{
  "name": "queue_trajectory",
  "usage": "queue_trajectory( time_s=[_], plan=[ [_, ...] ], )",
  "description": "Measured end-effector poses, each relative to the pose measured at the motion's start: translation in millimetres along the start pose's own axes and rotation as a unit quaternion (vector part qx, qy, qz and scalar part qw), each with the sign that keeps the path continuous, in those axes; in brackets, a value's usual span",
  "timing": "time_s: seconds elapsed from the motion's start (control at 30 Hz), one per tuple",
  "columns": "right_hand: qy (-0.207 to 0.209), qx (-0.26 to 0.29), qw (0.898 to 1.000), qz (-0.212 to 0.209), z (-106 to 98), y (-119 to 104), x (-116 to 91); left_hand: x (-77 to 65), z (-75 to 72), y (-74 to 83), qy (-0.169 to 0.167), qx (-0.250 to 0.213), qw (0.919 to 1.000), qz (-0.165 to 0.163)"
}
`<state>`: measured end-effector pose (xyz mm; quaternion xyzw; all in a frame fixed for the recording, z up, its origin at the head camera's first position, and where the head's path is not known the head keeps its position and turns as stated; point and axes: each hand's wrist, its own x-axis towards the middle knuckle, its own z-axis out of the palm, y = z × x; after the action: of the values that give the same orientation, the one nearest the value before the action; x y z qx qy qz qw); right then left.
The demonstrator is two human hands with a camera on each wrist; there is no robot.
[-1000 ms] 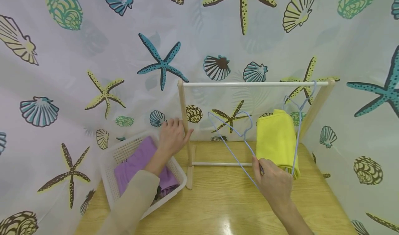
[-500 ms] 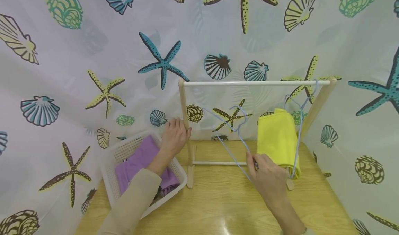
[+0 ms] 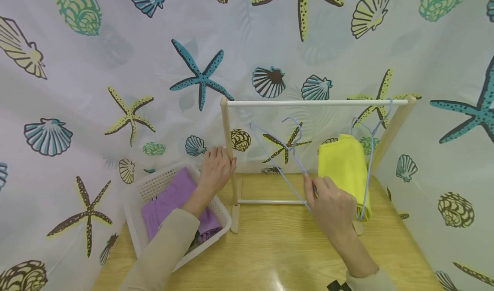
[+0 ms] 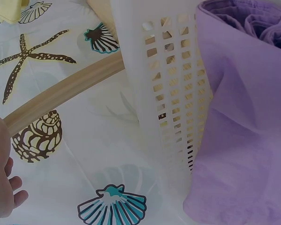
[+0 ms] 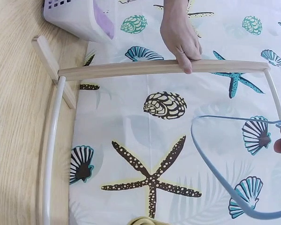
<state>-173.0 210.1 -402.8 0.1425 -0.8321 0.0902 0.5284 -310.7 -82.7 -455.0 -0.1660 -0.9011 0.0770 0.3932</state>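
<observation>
My left hand (image 3: pixel 217 168) grips the left wooden post (image 3: pixel 227 132) of a small clothes rack. In the right wrist view, the thumb of that left hand (image 5: pixel 180 40) lies across the post (image 5: pixel 126 70). My right hand (image 3: pixel 333 209) holds a blue clothes hanger (image 3: pixel 290 148) by its lower right part, hook upward, in front of the rack and below its white top bar (image 3: pixel 301 103). Nothing hangs on this hanger. A folded yellow garment (image 3: pixel 341 166) hangs at the right on another blue hanger (image 3: pixel 370 162), hooked over the bar.
A white basket (image 3: pixel 133 216) with a folded purple garment (image 3: pixel 173 196) stands left of the rack, under my left forearm. The rack's lower white bar (image 3: pixel 270 202) runs just above the wooden table (image 3: pixel 270 248). A shell-print curtain (image 3: pixel 231 33) surrounds the back and sides.
My right hand has shifted slightly left and up, and the hanger's hook has risen toward the top bar. My left thumb, first spread out, has closed in against the post.
</observation>
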Motion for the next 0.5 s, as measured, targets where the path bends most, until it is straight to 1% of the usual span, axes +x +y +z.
queue_trajectory(
  time_s=[0.1, 0.2, 0.5],
  plan=[
    [0.001, 0.000, 1.000, 0.001, 1, 0, 8, -0.1, -0.3, 0.5, -0.008, 0.000, 1.0000, -0.001],
    [0.005, -0.003, 1.000, 0.004, 2, -1, 16, -0.4, -0.1, 1.1, -0.009, 0.002, 1.0000, -0.003],
    [0.021, -0.026, 0.999, 0.007, 8, -1, 37, -0.5, 0.6, 0.6, -0.003, 0.013, 0.9999, 0.002]
  ],
)
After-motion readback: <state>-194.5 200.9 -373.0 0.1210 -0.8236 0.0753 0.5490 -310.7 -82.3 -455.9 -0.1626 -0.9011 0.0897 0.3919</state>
